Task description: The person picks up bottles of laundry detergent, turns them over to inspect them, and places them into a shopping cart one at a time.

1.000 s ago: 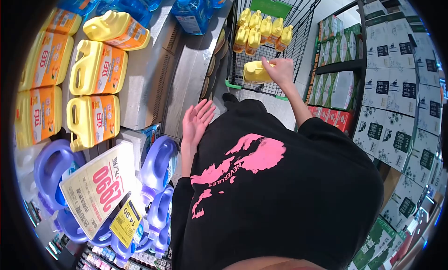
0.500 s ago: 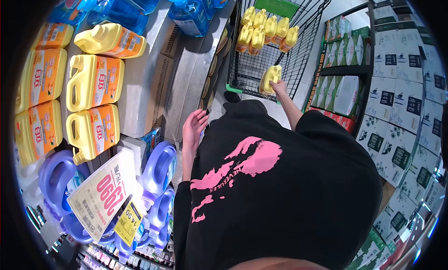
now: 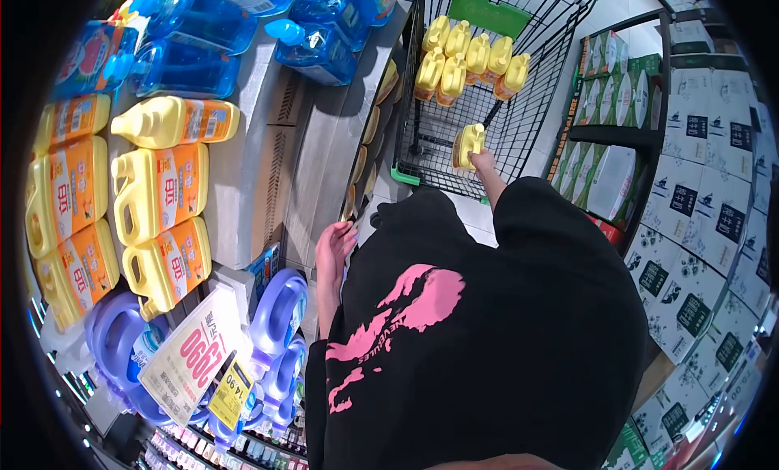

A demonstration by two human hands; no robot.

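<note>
My right hand (image 3: pixel 483 161) reaches into the black wire shopping cart (image 3: pixel 410 105) and grips a yellow detergent jug (image 3: pixel 467 144) standing near the cart's front. Several more yellow jugs (image 3: pixel 466 60) stand in a cluster at the cart's far end. My left hand (image 3: pixel 334 247) hangs empty at my side with its fingers loosely apart, next to the edge of the display shelf. My black sweatshirt with a pink print (image 3: pixel 422 308) fills the lower middle of the view.
Yellow jugs with orange labels (image 3: pixel 158 190) lie on the left display, blue bottles (image 3: pixel 203 32) above them, purple jugs (image 3: pixel 276 308) and a price sign (image 3: pixel 191 352) below. Stacked boxed goods (image 3: pixel 690 170) line the shelves to the right of the cart.
My right hand has carried the yellow jug from above the cart's rim down into the cart. My left hand has dropped and its fingers have relaxed.
</note>
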